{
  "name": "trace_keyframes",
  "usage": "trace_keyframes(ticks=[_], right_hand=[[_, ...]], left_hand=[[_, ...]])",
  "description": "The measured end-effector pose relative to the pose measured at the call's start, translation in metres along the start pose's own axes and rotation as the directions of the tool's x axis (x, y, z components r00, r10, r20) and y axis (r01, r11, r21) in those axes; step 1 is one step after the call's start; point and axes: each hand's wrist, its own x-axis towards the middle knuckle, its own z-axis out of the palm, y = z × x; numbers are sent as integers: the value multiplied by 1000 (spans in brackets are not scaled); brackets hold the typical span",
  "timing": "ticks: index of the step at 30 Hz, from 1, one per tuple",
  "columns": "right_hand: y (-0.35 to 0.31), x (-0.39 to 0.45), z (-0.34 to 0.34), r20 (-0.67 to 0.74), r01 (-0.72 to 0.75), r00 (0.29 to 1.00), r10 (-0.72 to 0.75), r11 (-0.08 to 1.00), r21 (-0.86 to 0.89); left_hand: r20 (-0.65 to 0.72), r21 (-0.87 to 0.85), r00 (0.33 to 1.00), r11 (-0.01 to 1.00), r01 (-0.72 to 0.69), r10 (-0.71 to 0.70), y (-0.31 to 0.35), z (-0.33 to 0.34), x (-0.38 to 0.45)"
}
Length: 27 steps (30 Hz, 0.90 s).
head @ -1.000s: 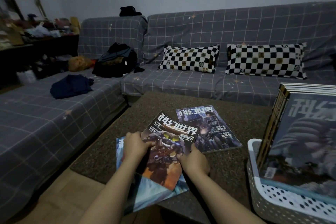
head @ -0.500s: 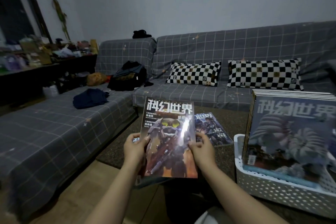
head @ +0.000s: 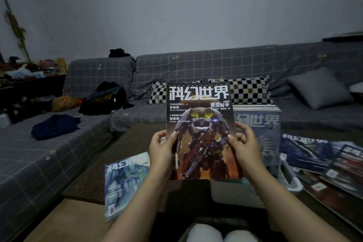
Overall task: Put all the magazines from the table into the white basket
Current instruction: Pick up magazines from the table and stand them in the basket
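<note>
From the head view, the left hand (head: pixel 160 150) and right hand (head: pixel 245 146) pinch the side edges of an upright glossy magazine with a robot on its orange cover (head: pixel 202 133), above the dark speckled table (head: pixel 117 155). Just behind it, the white perforated plastic basket (head: pixel 286 175) holds standing magazines (head: pixel 261 124). A pale blue magazine (head: pixel 125 182) lies at the table's near left, and more magazines (head: pixel 322 163) spread flat at right.

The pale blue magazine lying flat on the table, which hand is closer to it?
Left. The left hand is just above the blue magazine; the right hand is across the held magazine.
</note>
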Motion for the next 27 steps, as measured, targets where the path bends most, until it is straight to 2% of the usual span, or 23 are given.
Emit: trace_keyframes(ticks=[9,16,19,23,27], right_hand=[[8,28,-73,-209,-47,976,62,996,74],[51,37,-105,-308,-135,941,139,990,36],[72,38,-114,-308,-174,940,147,983,-60],[89,38,-115,-386,-210,916,104,947,-242],[92,41,-113,-443,-237,892,92,929,-284]], left_hand=[[109,-38,993,998,55,-51,-36,93,-4],[61,168,997,985,42,-53,-85,115,4],[41,297,999,955,-19,7,-98,115,2],[72,451,994,886,-109,86,-107,115,3],[98,524,986,836,-165,133,-109,117,3]])
